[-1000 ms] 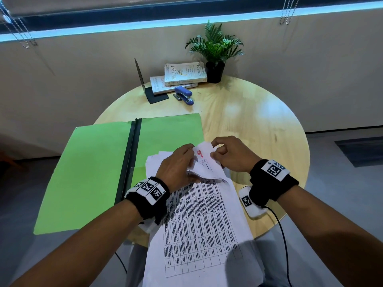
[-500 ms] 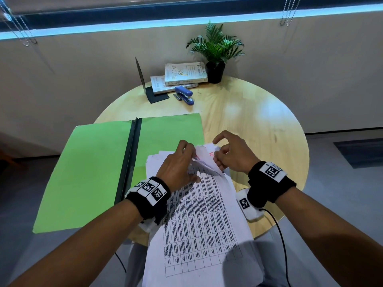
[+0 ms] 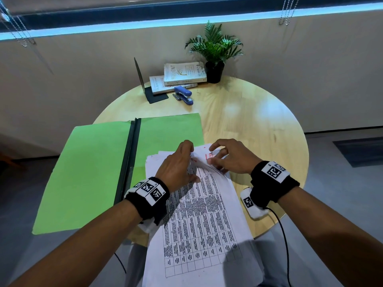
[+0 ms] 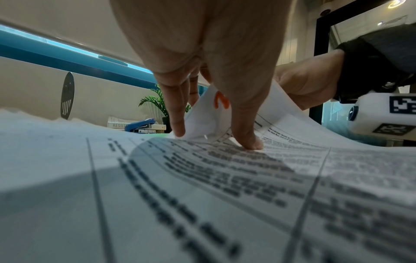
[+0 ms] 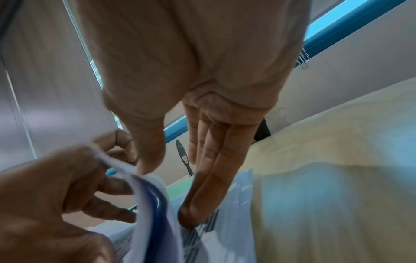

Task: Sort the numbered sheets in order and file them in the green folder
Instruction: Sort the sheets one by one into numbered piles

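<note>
An open green folder (image 3: 93,172) with a dark spine lies on the left of the round table. A stack of printed table sheets (image 3: 203,220) lies beside it and overhangs the near edge. My left hand (image 3: 184,156) rests on the stack's far end and pinches turned-back sheet corners; one corner bears an orange number (image 4: 220,103) between its index finger and thumb (image 4: 247,142). My right hand (image 3: 215,155) hovers just to the right, its fingers (image 5: 209,178) straight and touching an uncovered sheet marked in red (image 3: 207,156).
At the table's far side are two stacked books (image 3: 184,73), a blue stapler (image 3: 183,95), a black bookend (image 3: 141,79) and a potted plant (image 3: 214,52). Bare wood (image 3: 259,125) shows on the right half. Wrist camera cables hang below the near edge.
The right hand has let go of the raised corner with the red number and spread its fingers over the sheet beneath. The corner has dropped lower, and the left hand now holds it back.
</note>
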A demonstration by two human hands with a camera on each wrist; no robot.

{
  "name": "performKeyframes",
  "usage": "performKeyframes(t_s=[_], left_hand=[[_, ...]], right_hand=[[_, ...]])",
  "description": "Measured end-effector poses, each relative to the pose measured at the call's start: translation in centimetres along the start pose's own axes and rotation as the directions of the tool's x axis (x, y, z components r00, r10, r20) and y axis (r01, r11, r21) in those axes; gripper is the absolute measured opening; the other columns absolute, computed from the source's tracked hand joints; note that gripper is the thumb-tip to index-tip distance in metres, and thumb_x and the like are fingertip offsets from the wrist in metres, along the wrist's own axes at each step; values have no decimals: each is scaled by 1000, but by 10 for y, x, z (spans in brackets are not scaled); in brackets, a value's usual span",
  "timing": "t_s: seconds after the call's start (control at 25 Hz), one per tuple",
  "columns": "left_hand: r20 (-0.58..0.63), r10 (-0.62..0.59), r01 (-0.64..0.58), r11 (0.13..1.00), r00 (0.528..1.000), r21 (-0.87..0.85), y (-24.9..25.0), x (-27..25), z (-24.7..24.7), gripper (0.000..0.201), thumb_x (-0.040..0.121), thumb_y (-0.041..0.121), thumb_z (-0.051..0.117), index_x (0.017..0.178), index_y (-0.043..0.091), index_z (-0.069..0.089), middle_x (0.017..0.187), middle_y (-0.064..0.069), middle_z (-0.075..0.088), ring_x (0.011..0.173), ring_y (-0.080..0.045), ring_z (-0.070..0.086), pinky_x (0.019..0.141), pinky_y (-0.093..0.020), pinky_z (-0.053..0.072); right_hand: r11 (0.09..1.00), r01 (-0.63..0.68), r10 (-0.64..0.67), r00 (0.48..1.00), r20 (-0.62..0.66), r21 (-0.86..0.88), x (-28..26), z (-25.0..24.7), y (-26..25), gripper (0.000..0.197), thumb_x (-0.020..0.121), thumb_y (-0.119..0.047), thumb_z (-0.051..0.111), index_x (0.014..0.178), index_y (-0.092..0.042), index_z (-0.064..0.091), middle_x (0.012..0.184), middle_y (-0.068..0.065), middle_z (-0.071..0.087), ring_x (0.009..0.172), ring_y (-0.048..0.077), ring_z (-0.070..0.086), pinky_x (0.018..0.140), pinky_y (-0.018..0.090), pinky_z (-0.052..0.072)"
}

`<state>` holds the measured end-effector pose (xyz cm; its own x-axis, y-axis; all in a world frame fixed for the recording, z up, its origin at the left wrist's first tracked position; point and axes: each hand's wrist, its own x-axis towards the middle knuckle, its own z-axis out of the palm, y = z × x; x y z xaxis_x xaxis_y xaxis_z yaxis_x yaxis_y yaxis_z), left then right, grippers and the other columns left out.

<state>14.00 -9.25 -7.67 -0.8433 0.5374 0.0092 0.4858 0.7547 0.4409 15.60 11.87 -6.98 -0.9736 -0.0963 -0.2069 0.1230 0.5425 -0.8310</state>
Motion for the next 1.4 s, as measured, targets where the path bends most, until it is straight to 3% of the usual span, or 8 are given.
performKeyframes(t_s=[0.24, 0.44, 0.6, 0.76, 0.92, 1.08, 1.24, 1.4], left_hand=[[12, -22, 22, 1000, 1000, -6, 1, 0, -1, 74, 63, 31, 89, 101, 25, 26, 100, 5, 46, 73, -26, 52, 59, -34, 43], [25, -22, 22, 1000, 999, 2, 1, -1, -2, 72, 62, 32, 89, 104, 19, 32, 103, 2, 44, 73, -28, 51, 57, -34, 40], [23, -27, 27, 1000, 999, 3, 1, 0, -1, 78, 62, 33, 89, 113, 21, 32, 111, 3, 46, 85, -27, 55, 61, -33, 41], [9, -26, 25, 997, 1000, 72, -3, 0, 0, 99, 61, 38, 88, 140, 22, 30, 131, 0, 43, 108, -22, 52, 72, -34, 48], [-31, 42, -36, 986, 999, 162, -7, 2, 3, 71, 59, 46, 87, 115, 15, 55, 125, -2, 41, 106, -24, 48, 65, -38, 53], [-44, 86, -78, 984, 995, 163, -8, 1, 4, 62, 61, 42, 87, 108, 12, 59, 129, -1, 46, 111, -23, 48, 66, -35, 49], [-20, 89, -85, 984, 996, 156, -9, 1, 4, 51, 65, 36, 85, 100, 10, 58, 138, -3, 47, 123, -26, 46, 73, -35, 46], [18, 70, -72, 990, 997, 123, -9, 1, 3, 49, 64, 26, 85, 101, 10, 58, 141, -7, 48, 130, -28, 41, 84, -39, 46]], right_hand=[[998, -68, 68, 996, -60, -7, 0, -2, 0, 55, 85, -67, 55, 105, -17, 64, 81, 6, 75, 60, 23, 73, 66, 37, 61], [1000, -23, 23, 999, -41, 1, -3, -6, 9, 32, 93, -7, 58, 124, -14, 50, 74, 5, 72, 55, 19, 69, 59, 33, 61], [999, -7, 9, 997, -71, 34, -2, -6, 10, 41, 87, 2, 63, 122, -15, 52, 79, 17, 71, 52, 18, 66, 61, 37, 62], [997, 50, -56, 991, 119, 58, -9, -7, -5, 22, 92, -4, 60, 111, -15, 65, 81, 9, 76, 72, 19, 73, 77, 39, 61], [996, 45, -39, 996, 80, -75, -2, -10, -5, 22, 92, -8, 61, 113, -14, 65, 106, 10, 73, 81, 22, 72, 77, 40, 60], [845, 67, -7, 993, 114, -531, 12, -6, 14, 92, 65, -35, 87, 143, -22, 39, 137, 1, 57, 114, 24, 58, 95, 36, 47], [792, 117, -51, 991, 126, -599, 13, -1, 19, 98, 67, -40, 84, 149, -23, 32, 137, -5, 59, 125, 25, 51, 106, 40, 36], [913, 151, -78, 976, 202, -379, 5, -5, 17, 82, 78, -40, 79, 147, -27, 38, 122, -9, 69, 122, 14, 56, 107, 39, 40]])
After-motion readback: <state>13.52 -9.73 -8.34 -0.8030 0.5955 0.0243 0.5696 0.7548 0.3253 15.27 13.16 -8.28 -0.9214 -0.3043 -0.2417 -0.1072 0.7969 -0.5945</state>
